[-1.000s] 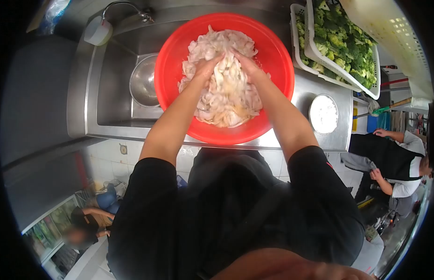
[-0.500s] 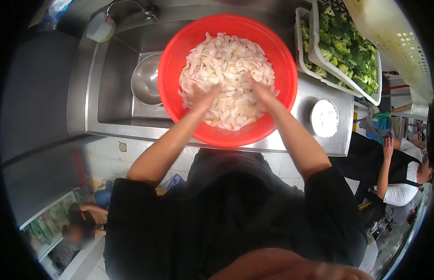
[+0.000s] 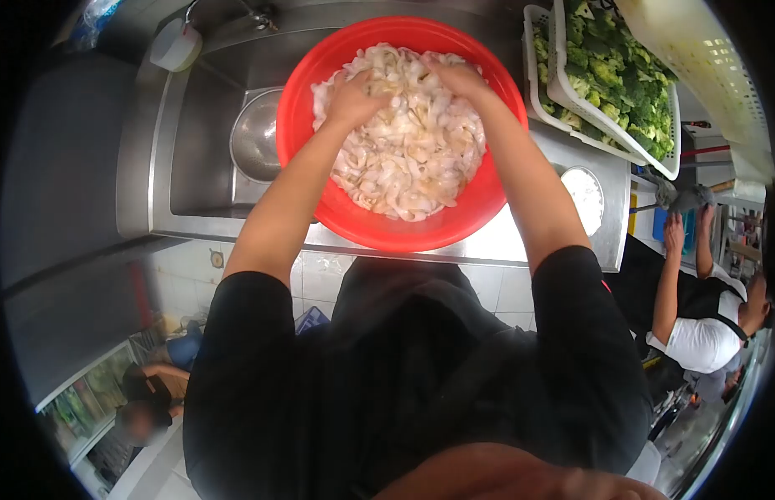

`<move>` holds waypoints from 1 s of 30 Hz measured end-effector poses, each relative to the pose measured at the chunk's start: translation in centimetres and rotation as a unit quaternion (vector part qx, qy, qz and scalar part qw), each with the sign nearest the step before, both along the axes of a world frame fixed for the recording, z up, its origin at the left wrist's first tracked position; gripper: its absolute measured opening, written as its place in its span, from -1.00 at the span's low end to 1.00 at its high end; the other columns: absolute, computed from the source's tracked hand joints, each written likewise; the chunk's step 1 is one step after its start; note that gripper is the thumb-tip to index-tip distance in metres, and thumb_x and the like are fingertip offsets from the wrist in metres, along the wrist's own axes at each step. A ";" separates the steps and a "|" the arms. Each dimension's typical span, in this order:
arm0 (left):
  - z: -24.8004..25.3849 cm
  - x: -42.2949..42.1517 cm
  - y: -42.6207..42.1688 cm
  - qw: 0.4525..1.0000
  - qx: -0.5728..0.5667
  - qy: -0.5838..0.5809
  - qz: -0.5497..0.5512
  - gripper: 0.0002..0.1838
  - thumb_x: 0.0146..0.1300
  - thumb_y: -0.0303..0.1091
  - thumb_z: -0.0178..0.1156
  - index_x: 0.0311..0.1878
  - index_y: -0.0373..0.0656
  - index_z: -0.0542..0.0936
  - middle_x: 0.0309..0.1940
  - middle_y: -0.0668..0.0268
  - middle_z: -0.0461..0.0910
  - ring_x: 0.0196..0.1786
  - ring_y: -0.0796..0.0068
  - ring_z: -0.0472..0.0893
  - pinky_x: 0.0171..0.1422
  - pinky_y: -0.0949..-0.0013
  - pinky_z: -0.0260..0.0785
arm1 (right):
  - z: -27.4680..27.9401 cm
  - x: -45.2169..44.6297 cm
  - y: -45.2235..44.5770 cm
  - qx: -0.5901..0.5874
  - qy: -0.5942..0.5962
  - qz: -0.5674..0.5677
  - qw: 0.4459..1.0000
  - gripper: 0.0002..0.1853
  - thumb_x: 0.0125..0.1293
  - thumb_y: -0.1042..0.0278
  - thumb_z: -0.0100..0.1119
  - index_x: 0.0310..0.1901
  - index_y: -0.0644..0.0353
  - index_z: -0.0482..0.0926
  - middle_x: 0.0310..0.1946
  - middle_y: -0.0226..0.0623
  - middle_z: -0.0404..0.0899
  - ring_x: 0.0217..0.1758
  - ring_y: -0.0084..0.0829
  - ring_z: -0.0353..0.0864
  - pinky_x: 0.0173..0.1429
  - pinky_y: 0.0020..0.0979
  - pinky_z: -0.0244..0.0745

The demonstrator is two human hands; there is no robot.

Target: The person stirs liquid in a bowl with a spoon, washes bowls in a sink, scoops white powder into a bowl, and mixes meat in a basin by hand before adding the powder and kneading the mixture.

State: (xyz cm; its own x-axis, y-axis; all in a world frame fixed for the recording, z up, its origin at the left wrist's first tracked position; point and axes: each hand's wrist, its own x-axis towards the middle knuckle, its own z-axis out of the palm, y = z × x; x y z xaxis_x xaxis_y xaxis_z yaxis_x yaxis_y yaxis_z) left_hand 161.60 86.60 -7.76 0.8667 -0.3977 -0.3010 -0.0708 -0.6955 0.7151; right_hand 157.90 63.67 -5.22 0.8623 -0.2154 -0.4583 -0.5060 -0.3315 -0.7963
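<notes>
Pale sliced strips (image 3: pixel 408 167) heaped inside red basin (image 3: pixel 404 240). Left hand (image 3: pixel 352 100), right hand (image 3: pixel 462 79) both in strips toward basin's far side, can't tell if clenched. Hard push could spill strips over rim; swinging right forearm could knock white-filled bowl (image 3: pixel 584 202) right of basin.

I can see broccoli (image 3: pixel 608 79) in white baskets (image 3: pixel 617 129). A metal bowl (image 3: pixel 258 137) sits in the sink (image 3: pixel 206 125).
</notes>
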 end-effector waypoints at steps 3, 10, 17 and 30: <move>-3.5 -0.2 -1.6 0.966 0.121 -0.229 0.022 0.12 -0.11 0.16 0.44 0.47 -0.21 0.18 0.33 -0.13 0.32 0.40 0.07 0.32 0.41 0.25 0.21 | -4.5 0.4 0.6 -0.118 -0.119 0.027 0.985 -0.23 0.32 -0.36 0.00 0.28 0.19 0.43 0.30 -0.11 0.39 0.23 -0.23 0.51 0.26 -0.23 0.42; -2.4 1.6 -2.2 0.830 -0.431 0.334 0.119 -0.13 0.20 0.20 0.17 0.40 -0.28 0.29 0.18 0.09 0.52 0.23 0.24 0.50 0.33 0.33 0.29 | -7.6 -0.7 3.4 0.493 0.015 -0.087 0.865 -0.13 0.25 -0.47 -0.04 0.35 0.14 0.32 0.21 -0.17 0.49 0.17 -0.24 0.55 0.27 -0.14 0.46; 1.1 -6.4 3.9 0.975 -0.051 0.170 0.135 -0.07 0.18 0.30 0.14 0.45 -0.17 0.23 0.47 -0.05 0.08 0.53 0.02 0.02 0.47 -0.12 0.06 | -0.5 -9.3 0.0 0.151 0.129 0.015 0.980 -0.17 0.28 -0.39 0.03 0.31 0.22 0.35 0.22 -0.09 0.47 0.23 -0.22 0.50 0.26 -0.15 0.46; 1.5 0.3 0.9 0.994 -0.016 -0.101 0.037 -0.25 0.22 0.05 0.15 0.36 -0.24 0.31 0.20 -0.07 0.49 0.22 -0.03 0.50 0.37 0.16 0.28 | -1.0 -0.9 0.7 0.065 -0.059 0.077 0.993 -0.25 0.32 -0.28 0.03 0.32 0.18 0.36 0.16 -0.12 0.54 0.25 -0.23 0.49 0.33 -0.21 0.33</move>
State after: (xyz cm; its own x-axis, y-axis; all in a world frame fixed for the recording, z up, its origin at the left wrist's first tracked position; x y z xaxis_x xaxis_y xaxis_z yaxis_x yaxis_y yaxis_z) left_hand 161.90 87.46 -6.25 0.9355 -0.3372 -0.1059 -0.1649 -0.6815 0.7130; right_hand 157.02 64.33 -6.20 0.9299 -0.0233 -0.3671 -0.3578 -0.2879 -0.8883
